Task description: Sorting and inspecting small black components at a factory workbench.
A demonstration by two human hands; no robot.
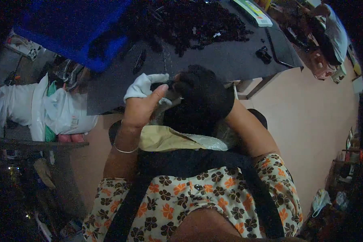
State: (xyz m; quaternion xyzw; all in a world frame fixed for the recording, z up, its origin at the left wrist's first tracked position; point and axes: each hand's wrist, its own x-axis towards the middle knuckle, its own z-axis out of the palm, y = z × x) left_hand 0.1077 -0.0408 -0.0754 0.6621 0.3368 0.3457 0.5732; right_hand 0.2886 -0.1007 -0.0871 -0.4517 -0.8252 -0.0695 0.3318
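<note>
My left hand point(143, 99), in a white glove that leaves the thumb bare, is closed in front of my chest, just off the near table edge. Between its fingers and thumb is a small dark piece point(172, 85), too dim to name. Fingers bent, my right hand point(203, 92) in a black glove meets the left at this piece; what its fingers grip is hidden. Farther back on the table lies a heap of small black parts point(197, 28). A single dark loop-like part point(140, 61) lies apart from it, nearer my left hand.
Blue material point(68, 28) covers the table's far left. A black part point(264, 54) lies near the right edge, below a white and green box point(254, 12). White sacks point(66, 109) stand left. Brown paper point(161, 137) rests at my lap. Another person point(334, 32) is at far right.
</note>
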